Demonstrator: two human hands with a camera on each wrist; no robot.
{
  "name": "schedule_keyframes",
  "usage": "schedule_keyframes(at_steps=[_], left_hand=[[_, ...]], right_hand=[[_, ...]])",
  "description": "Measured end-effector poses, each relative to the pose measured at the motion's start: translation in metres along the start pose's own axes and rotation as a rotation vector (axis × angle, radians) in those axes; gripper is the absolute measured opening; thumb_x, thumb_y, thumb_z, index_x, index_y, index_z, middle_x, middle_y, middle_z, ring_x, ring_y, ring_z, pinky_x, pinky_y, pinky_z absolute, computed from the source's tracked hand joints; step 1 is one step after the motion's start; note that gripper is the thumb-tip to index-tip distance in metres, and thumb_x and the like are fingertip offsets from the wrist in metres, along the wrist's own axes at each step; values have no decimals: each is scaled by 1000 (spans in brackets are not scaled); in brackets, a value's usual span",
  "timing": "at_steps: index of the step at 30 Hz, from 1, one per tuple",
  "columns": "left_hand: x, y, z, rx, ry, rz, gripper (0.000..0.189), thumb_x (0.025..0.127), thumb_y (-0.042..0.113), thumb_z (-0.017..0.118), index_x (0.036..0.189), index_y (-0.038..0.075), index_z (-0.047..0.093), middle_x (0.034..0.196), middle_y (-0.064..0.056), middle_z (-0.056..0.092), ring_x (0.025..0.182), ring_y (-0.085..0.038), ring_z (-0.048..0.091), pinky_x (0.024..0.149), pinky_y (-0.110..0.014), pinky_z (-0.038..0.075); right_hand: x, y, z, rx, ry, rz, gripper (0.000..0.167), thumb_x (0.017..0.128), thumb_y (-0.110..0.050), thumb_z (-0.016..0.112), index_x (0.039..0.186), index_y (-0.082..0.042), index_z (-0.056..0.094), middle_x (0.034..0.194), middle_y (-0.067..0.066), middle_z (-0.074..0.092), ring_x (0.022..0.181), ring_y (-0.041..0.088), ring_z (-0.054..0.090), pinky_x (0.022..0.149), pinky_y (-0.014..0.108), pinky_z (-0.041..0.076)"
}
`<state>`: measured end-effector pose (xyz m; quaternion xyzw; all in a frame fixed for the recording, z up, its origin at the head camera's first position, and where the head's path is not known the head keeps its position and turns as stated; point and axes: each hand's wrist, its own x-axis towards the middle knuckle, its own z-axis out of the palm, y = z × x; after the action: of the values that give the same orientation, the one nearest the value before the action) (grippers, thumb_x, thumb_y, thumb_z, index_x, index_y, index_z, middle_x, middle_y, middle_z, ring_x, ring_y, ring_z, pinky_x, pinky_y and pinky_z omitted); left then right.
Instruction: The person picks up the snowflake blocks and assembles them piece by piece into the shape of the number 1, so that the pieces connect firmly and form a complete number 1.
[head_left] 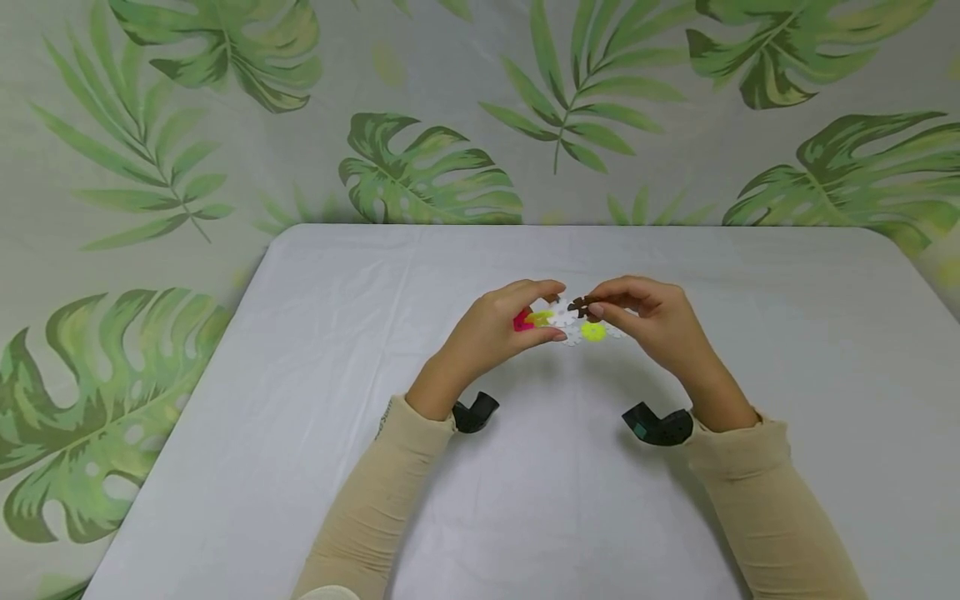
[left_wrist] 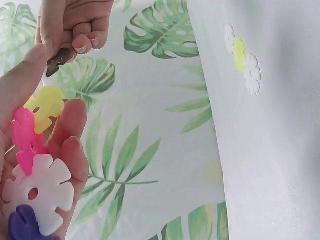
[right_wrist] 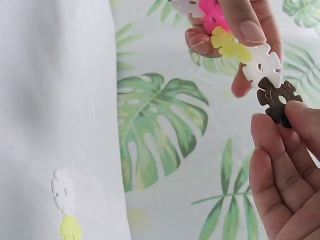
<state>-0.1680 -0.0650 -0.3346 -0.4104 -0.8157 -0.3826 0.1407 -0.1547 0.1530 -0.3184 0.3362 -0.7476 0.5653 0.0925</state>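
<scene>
My left hand [head_left: 487, 321] holds a chain of notched plastic snowflake discs between thumb and fingers. In the left wrist view a purple disc [left_wrist: 24, 225], a white disc [left_wrist: 54, 185], a pink disc [left_wrist: 22, 132] and a yellow disc [left_wrist: 50, 102] follow one another. Another white disc [right_wrist: 270, 60] ends the chain in the right wrist view. With thumb and fingertips my right hand [head_left: 656, 317] pinches a brown disc [right_wrist: 272, 95], whose edge meets that white end disc. Whether their notches interlock I cannot tell.
A yellow disc [head_left: 593, 332] lies on the white-covered table [head_left: 300, 350] beneath the hands, with a white disc [left_wrist: 252, 74] and another white disc [left_wrist: 229, 37] at its two sides. Behind the table hangs a leaf-patterned cloth [head_left: 420, 75]. Black devices [head_left: 658, 425] sit at both wrists.
</scene>
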Motion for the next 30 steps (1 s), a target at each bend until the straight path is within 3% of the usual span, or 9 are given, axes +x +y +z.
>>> schedule_keyframes(at_steps=[5, 14, 25, 30], left_hand=[[0, 1, 1, 18, -2, 4, 50, 75, 22, 73, 117, 2, 57, 110, -6, 61, 98, -10, 55, 84, -14, 39], [0, 3, 1, 45, -12, 26, 45, 77, 17, 71, 118, 3, 57, 102, -4, 62, 95, -10, 56, 81, -14, 40], [1, 3, 0, 27, -77, 17, 42, 79, 14, 69, 118, 4, 56, 104, -2, 61, 96, -7, 54, 81, -13, 39], [1, 5, 2, 38, -75, 5, 39, 79, 15, 69, 115, 5, 57, 105, -2, 60, 95, -7, 53, 78, -11, 40]], right_hand=[[-2, 10, 0, 11, 8, 72, 15, 79, 13, 60, 92, 7, 63, 86, 15, 64, 72, 17, 63, 66, 24, 51], [-3, 17, 4, 101, 0, 179, 12, 82, 7, 59, 94, 8, 62, 88, 16, 63, 72, 20, 63, 67, 29, 52], [-4, 19, 6, 197, -24, 215, 13, 84, 4, 59, 95, 12, 59, 86, 14, 65, 68, 22, 63, 66, 31, 52], [-4, 17, 9, 213, -8, 255, 14, 84, 4, 59, 95, 12, 59, 85, 13, 65, 66, 24, 63, 66, 33, 52]])
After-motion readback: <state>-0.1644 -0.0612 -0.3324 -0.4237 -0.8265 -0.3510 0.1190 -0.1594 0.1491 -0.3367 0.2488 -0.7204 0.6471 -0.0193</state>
